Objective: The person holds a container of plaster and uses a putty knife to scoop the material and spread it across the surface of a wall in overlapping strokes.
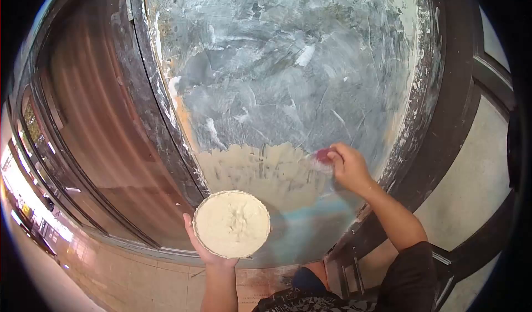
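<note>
My left hand (209, 253) supports a round tub (231, 224) from below, its thumb up along the left side. Cream-coloured putty fills the tub to the rim, with a rough, dug-up patch near the middle. In my right hand (350, 169) is a putty knife (323, 156) with a dark red handle, gripped in closed fingers. Its blade is blurred and lies close to or against the wall (277, 85). A band of smeared beige putty (249, 168) spreads over the lower wall, left of the knife. Above it the surface is grey with white streaks.
A dark, paint-spattered frame (160, 107) borders the wall on the left, beside a brown curtain (88, 107) behind glass. Dark wooden framing with pale panels (465, 173) stands at right. Below is a tiled floor (127, 273).
</note>
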A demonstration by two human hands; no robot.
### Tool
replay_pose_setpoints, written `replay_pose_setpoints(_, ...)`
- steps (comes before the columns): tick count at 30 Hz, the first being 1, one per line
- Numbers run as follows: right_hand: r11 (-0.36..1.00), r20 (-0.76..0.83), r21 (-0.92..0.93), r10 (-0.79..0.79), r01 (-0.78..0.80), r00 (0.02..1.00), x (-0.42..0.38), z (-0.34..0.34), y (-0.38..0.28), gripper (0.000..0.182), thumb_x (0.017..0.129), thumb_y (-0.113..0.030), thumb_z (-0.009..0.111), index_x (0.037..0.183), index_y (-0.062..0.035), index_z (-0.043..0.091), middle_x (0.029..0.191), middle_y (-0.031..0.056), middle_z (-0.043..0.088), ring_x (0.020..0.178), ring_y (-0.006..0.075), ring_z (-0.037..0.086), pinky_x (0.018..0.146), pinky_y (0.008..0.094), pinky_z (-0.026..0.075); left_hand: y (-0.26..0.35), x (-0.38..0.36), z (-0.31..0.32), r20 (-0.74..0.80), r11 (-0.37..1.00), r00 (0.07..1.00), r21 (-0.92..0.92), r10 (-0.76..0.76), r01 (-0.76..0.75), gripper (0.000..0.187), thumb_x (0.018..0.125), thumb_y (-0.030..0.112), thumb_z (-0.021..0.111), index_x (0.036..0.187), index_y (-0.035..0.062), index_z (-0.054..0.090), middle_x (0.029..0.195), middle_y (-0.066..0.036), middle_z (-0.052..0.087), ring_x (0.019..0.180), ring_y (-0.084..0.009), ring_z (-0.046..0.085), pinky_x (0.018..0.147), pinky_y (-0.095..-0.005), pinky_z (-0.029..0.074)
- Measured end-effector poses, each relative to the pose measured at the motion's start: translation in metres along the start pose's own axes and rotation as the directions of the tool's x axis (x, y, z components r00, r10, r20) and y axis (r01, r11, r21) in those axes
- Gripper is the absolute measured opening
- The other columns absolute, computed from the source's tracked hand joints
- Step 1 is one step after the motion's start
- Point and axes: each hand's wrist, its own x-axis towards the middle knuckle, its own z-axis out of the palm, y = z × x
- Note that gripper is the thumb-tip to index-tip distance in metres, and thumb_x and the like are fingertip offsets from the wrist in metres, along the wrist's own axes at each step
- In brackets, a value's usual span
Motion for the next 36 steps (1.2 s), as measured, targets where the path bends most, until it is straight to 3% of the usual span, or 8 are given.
replay_pose_setpoints(5, 0.966, -0.080, 0.230, 0.139, -0.117, 0.987, 0.011, -0.024, -0.006, 0.017, 0.099, -0.011, 0.063, 0.111, 0.0005, 0.064, 0.092, 0.0207, 0.070, 0.083, 0.0392, 0.069, 0.073, 0.0405, 0.053, -0.001, -0.008, 0.007, 0.102, 0.999, 0.994, 0.014, -0.038, 0.037, 0.086, 0.097, 0.077, 0.034, 0.146, 0.0081, 0.051, 0.149, -0.016, 0.052, 0.130, -0.0407, 0.055, 0.105, -0.0615, 0.048)
replay_pose_setpoints(8, 0.995, 0.044, 0.086, 0.045, -0.048, 0.998, -0.008, -0.010, 0.000, 0.014, 0.097, -0.010, 0.065, 0.108, -0.0003, 0.066, 0.096, 0.0193, 0.071, 0.087, 0.0401, 0.068, 0.076, 0.0422, 0.053, -0.004, -0.011, 0.010, 0.046, 0.999, 0.998, 0.014, -0.045, 0.044, 0.086, 0.097, 0.077, 0.034, 0.146, 0.0079, 0.052, 0.149, -0.017, 0.052, 0.130, -0.0410, 0.055, 0.105, -0.0625, 0.048)
replay_pose_setpoints(13, 0.981, 0.148, 0.163, -0.127, 0.102, 0.981, -0.009, -0.023, -0.039, 0.013, 0.092, -0.004, 0.066, 0.105, -0.0040, 0.068, 0.099, 0.0149, 0.071, 0.091, 0.0376, 0.068, 0.081, 0.0429, 0.054, -0.011, -0.007, 0.002, -0.021, 0.996, 1.000, 0.083, -0.016, 0.018, 0.087, 0.097, 0.077, 0.034, 0.146, 0.0075, 0.052, 0.148, -0.017, 0.054, 0.130, -0.0409, 0.056, 0.106, -0.0610, 0.048)
replay_pose_setpoints(15, 0.835, 0.040, 0.211, -0.526, 0.508, 0.849, -0.007, -0.030, -0.060, 0.018, 0.085, -0.002, 0.067, 0.102, -0.0069, 0.070, 0.098, 0.0097, 0.071, 0.097, 0.0332, 0.068, 0.083, 0.0421, 0.055, -0.017, -0.010, 0.015, 0.025, 0.996, 0.999, 0.082, -0.024, 0.022, 0.087, 0.097, 0.076, 0.034, 0.146, 0.0068, 0.052, 0.147, -0.017, 0.055, 0.130, -0.0398, 0.057, 0.107, -0.0581, 0.048)
replay_pose_setpoints(16, 0.835, 0.039, 0.213, -0.527, 0.508, 0.849, -0.008, -0.036, -0.072, 0.018, 0.085, -0.002, 0.067, 0.102, -0.0069, 0.070, 0.098, 0.0097, 0.071, 0.097, 0.0332, 0.068, 0.083, 0.0421, 0.055, -0.019, -0.011, 0.021, 0.039, 0.998, 0.999, 0.055, -0.028, 0.025, 0.086, 0.098, 0.075, 0.035, 0.145, 0.0057, 0.053, 0.147, -0.018, 0.056, 0.129, -0.0422, 0.057, 0.106, -0.0620, 0.048)
replay_pose_setpoints(18, 0.735, 0.177, 0.164, -0.678, 0.658, 0.713, -0.013, -0.050, -0.095, 0.024, 0.082, -0.005, 0.067, 0.106, -0.0111, 0.069, 0.106, 0.0053, 0.070, 0.106, 0.0295, 0.066, 0.087, 0.0412, 0.055, -0.025, -0.015, 0.022, 0.041, 0.999, 0.999, 0.027, -0.033, 0.032, 0.085, 0.099, 0.073, 0.036, 0.144, 0.0045, 0.054, 0.147, -0.019, 0.056, 0.128, -0.0446, 0.057, 0.105, -0.0660, 0.047)
replay_pose_setpoints(21, 0.653, 0.317, 0.141, -0.742, 0.744, 0.591, -0.015, -0.064, -0.113, 0.027, 0.086, -0.010, 0.065, 0.113, -0.0138, 0.067, 0.115, 0.0040, 0.066, 0.114, 0.0277, 0.062, 0.090, 0.0405, 0.053, -0.032, -0.017, 0.022, 0.046, 1.000, 0.999, 0.000, 0.001, -0.001, 0.083, 0.100, 0.071, 0.036, 0.143, 0.0026, 0.056, 0.144, -0.019, 0.059, 0.127, -0.0414, 0.059, 0.107, -0.0580, 0.049)
replay_pose_setpoints(36, 0.673, 0.403, 0.198, -0.719, 0.713, 0.567, -0.032, -0.093, -0.109, 0.032, 0.086, -0.011, 0.064, 0.118, -0.0159, 0.066, 0.120, 0.0011, 0.063, 0.117, 0.0268, 0.059, 0.094, 0.0394, 0.052, -0.063, -0.051, 0.053, -0.019, 0.998, 0.998, 0.017, -0.061, 0.062, 0.083, 0.100, 0.072, 0.036, 0.142, 0.0022, 0.056, 0.143, -0.019, 0.060, 0.124, -0.0388, 0.062, 0.106, -0.0529, 0.051)
